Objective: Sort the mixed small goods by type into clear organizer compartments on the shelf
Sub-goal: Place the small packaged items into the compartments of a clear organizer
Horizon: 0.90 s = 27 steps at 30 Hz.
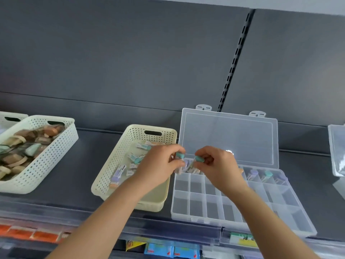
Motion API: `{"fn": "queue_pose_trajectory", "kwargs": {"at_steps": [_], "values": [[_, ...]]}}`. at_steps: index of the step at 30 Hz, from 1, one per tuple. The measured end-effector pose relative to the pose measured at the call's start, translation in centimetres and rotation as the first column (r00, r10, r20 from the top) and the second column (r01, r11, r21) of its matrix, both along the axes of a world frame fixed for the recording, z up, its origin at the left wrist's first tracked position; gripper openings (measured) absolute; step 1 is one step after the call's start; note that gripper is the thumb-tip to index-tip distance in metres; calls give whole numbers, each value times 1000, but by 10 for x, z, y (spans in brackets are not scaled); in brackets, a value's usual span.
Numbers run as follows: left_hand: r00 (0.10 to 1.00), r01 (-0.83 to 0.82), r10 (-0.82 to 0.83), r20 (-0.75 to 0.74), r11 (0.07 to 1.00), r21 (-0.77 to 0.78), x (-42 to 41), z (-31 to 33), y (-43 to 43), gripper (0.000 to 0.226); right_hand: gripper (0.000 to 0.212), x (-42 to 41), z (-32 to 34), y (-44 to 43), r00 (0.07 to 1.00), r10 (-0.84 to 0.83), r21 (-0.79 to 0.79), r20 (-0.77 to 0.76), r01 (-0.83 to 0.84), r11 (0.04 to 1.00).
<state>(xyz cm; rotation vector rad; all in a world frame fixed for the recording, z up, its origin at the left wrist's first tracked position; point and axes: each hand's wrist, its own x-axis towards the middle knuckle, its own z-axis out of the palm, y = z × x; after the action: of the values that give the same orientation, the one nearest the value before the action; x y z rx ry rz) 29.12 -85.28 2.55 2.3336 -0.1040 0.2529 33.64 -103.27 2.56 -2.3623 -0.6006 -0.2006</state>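
Observation:
A clear organizer box [196, 215] lies open on the dark shelf, its lid [228, 139] leaning against the back panel. Above its back-left compartments, my left hand [158, 165] holds a small teal-capped item [180, 155] along with a few others. My right hand [218, 165] pinches another teal-capped item [199, 159] close beside it. A few small capped items [267, 174] lie in the back-right compartments. A cream perforated basket [113, 176] to the left of the box holds several mixed small packaged goods [119, 173].
A larger cream basket [48, 159] with brown and green items stands at the left, with another basket's edge [11, 116] behind it. A second clear container [337, 152] sits at the right edge. Below the shelf front are price strips and packaged goods [168, 251].

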Motion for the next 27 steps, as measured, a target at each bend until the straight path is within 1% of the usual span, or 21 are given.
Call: {"fn": "queue_pose_trajectory", "kwargs": {"at_steps": [4, 7, 9, 14, 17, 19, 24, 27], "values": [[1000, 4, -8, 18, 971, 239, 1, -10, -20, 18, 19, -7, -10, -19, 998, 41, -35, 46, -39, 999], [997, -19, -11, 80, 929, 371, 3, -19, -27, 18, 17, -12, -19, -23, 993, 77, -81, 86, -71, 994], [994, -31, -18, 107, 898, 440, 6, -26, -29, 20, 15, -12, -28, -23, 993, 81, -100, 80, -73, 992], [996, 1, -56, 73, 800, 600, 8, -36, -32, 19, 16, -12, -47, -22, 994, 105, -182, 17, -100, 978], [994, -5, -68, 82, 743, 669, 9, -41, -34, 15, 15, -11, -53, -22, 993, 115, -191, 39, -105, 976], [996, 1, -63, 63, 714, 701, 10, -43, -33, 16, 14, -11, -55, -21, 992, 112, -203, 53, -99, 974], [997, 14, -63, 39, 684, 729, 11, -44, -35, 16, 15, -10, -60, -21, 994, 107, -233, 35, -96, 968], [998, 21, -59, 27, 683, 730, 12, -44, -35, 14, 15, -9, -61, -21, 994, 109, -247, 28, -99, 964]]}}
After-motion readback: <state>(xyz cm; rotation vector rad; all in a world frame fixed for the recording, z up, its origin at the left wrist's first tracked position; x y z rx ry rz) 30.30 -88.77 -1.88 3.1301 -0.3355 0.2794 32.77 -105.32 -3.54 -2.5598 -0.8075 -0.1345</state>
